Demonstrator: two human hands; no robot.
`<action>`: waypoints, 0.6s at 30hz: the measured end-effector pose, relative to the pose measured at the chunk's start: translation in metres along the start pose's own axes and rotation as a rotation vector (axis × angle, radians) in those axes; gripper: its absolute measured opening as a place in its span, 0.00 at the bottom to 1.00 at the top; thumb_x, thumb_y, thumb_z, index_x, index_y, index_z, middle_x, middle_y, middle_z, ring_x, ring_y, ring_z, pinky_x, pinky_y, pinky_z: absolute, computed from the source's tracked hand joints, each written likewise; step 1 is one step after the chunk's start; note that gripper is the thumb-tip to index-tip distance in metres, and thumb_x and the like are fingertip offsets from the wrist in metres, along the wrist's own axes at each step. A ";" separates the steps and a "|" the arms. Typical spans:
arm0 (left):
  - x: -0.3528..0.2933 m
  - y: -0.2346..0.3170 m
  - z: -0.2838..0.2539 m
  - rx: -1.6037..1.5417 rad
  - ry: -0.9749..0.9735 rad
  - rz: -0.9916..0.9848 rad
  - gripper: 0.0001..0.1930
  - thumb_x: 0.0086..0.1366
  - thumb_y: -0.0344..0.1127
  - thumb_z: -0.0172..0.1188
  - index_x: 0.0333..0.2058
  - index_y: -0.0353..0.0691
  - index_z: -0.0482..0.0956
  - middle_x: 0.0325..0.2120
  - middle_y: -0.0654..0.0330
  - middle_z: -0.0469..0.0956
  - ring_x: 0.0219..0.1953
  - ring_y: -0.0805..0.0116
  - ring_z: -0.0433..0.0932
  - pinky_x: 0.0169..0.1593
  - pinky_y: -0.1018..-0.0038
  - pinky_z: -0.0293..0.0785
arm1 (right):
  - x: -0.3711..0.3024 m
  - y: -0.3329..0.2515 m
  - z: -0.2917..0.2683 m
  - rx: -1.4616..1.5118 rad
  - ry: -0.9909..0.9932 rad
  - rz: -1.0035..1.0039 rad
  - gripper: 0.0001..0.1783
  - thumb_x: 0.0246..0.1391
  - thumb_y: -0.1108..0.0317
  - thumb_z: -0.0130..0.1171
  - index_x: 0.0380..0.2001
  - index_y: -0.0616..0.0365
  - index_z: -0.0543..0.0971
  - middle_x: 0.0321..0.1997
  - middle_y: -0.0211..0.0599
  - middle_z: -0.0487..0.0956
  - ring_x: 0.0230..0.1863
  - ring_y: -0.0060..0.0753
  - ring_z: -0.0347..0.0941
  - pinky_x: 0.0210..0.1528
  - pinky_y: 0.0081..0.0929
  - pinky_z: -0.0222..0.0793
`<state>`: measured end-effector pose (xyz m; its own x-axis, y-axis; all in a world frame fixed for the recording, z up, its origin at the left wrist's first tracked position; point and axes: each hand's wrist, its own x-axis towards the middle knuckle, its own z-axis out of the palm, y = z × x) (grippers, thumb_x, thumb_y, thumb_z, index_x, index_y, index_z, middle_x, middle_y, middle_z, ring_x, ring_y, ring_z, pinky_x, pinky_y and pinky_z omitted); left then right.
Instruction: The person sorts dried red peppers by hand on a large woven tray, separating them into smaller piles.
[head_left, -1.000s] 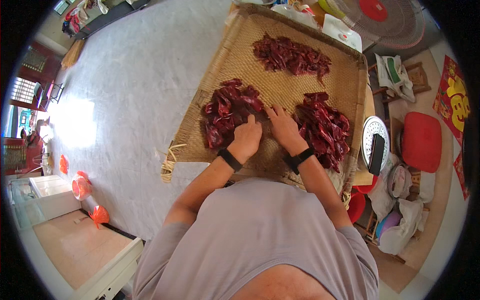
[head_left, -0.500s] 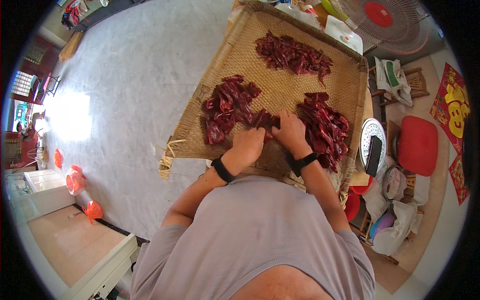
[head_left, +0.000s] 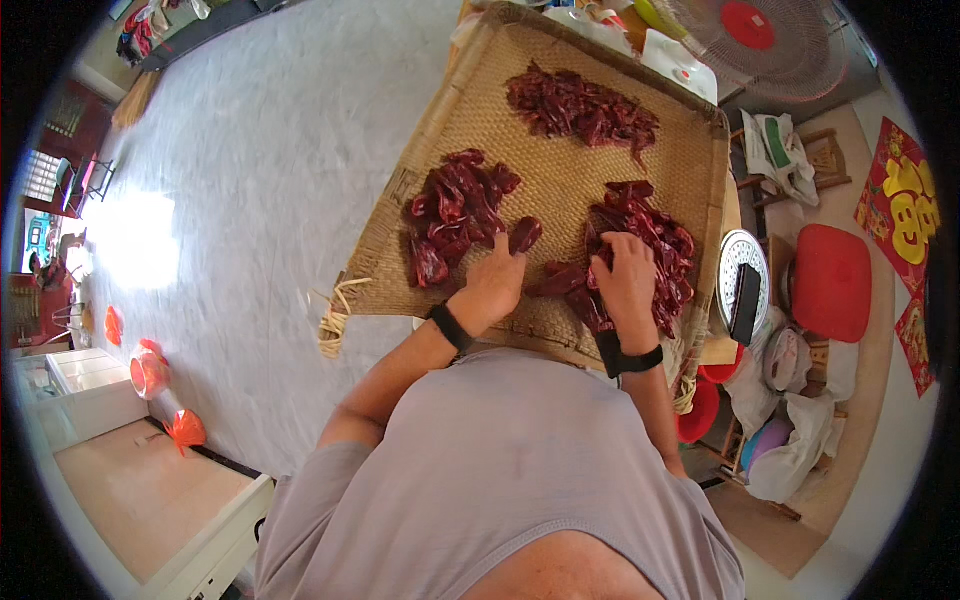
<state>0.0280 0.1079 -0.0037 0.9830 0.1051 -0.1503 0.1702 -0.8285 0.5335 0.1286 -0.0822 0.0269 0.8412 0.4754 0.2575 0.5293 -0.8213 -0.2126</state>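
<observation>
Three heaps of dark red, wrinkled dried chili peppers lie on a square woven bamboo tray (head_left: pixel 455 115). My left hand (head_left: pixel 497 283) is at the near edge of the left heap (head_left: pixel 450 215), its thumb and forefinger closed on one dried chili pepper (head_left: pixel 526 235). Over the right heap (head_left: pixel 650 220) my right hand (head_left: pixel 630 275) reaches with fingers bent and apart, touching the peppers; its fingertips are partly lost against them. A few loose peppers (head_left: pixel 572 285) lie beside its thumb. The far heap (head_left: pixel 585 105) is untouched by either hand. Both wrists wear black bands.
Right of the tray stand a perforated metal plate (head_left: pixel 735 260) with a black phone (head_left: pixel 746 305) on it, and a red stool (head_left: pixel 832 283). A fan (head_left: pixel 750 30) stands at the far right. Orange bags (head_left: pixel 185 430) sit on the floor at left.
My hands have parted from the tray's near middle. The right hand has moved right onto the right heap; the left has shifted slightly left, with a pepper at its fingertips.
</observation>
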 end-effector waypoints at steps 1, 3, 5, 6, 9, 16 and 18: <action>0.002 -0.002 0.000 0.002 -0.026 0.025 0.08 0.54 0.25 0.55 0.34 0.32 0.74 0.48 0.38 0.64 0.36 0.42 0.77 0.38 0.54 0.75 | -0.001 -0.002 0.006 0.074 -0.044 -0.040 0.21 0.46 0.68 0.64 0.46 0.56 0.74 0.50 0.42 0.73 0.50 0.51 0.68 0.52 0.42 0.66; 0.003 -0.004 0.005 0.019 -0.023 0.043 0.06 0.54 0.25 0.54 0.31 0.31 0.75 0.46 0.39 0.65 0.35 0.43 0.78 0.38 0.54 0.75 | -0.002 -0.012 0.012 0.149 -0.084 -0.080 0.21 0.46 0.69 0.64 0.45 0.56 0.74 0.50 0.42 0.72 0.50 0.51 0.68 0.52 0.41 0.66; 0.003 -0.007 0.010 0.034 -0.019 0.055 0.04 0.53 0.24 0.54 0.28 0.30 0.75 0.45 0.40 0.67 0.35 0.43 0.78 0.38 0.54 0.75 | -0.004 -0.024 0.015 0.276 -0.092 -0.104 0.21 0.46 0.71 0.63 0.45 0.57 0.74 0.50 0.42 0.72 0.50 0.51 0.68 0.51 0.42 0.67; 0.002 -0.008 0.011 0.043 -0.007 0.070 0.04 0.53 0.24 0.54 0.27 0.30 0.75 0.44 0.42 0.68 0.35 0.43 0.78 0.37 0.54 0.75 | -0.005 -0.027 0.016 0.269 -0.132 -0.108 0.21 0.47 0.71 0.62 0.47 0.57 0.73 0.51 0.42 0.72 0.50 0.51 0.68 0.51 0.42 0.67; -0.001 -0.009 0.013 0.041 0.065 0.067 0.04 0.54 0.24 0.54 0.27 0.30 0.76 0.44 0.44 0.69 0.34 0.44 0.78 0.37 0.54 0.75 | -0.003 -0.036 0.020 0.386 -0.151 -0.091 0.23 0.48 0.72 0.60 0.50 0.56 0.73 0.52 0.43 0.71 0.51 0.52 0.68 0.52 0.41 0.67; -0.013 -0.017 -0.017 -0.283 0.139 0.143 0.12 0.61 0.30 0.52 0.41 0.31 0.75 0.50 0.53 0.69 0.49 0.52 0.72 0.52 0.65 0.70 | 0.002 -0.038 0.023 0.485 -0.235 -0.238 0.23 0.49 0.76 0.57 0.51 0.52 0.73 0.51 0.46 0.71 0.48 0.52 0.70 0.50 0.41 0.69; -0.016 -0.028 -0.028 -0.333 0.129 0.151 0.12 0.61 0.30 0.52 0.42 0.32 0.75 0.50 0.53 0.70 0.50 0.52 0.72 0.53 0.65 0.69 | 0.004 -0.034 0.021 0.624 -0.287 -0.198 0.20 0.49 0.77 0.56 0.47 0.54 0.76 0.47 0.47 0.72 0.47 0.51 0.70 0.49 0.40 0.69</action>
<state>0.0094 0.1450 0.0067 0.9957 0.0811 0.0454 0.0146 -0.6182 0.7859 0.1161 -0.0462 0.0155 0.6733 0.7316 0.1069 0.5672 -0.4184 -0.7093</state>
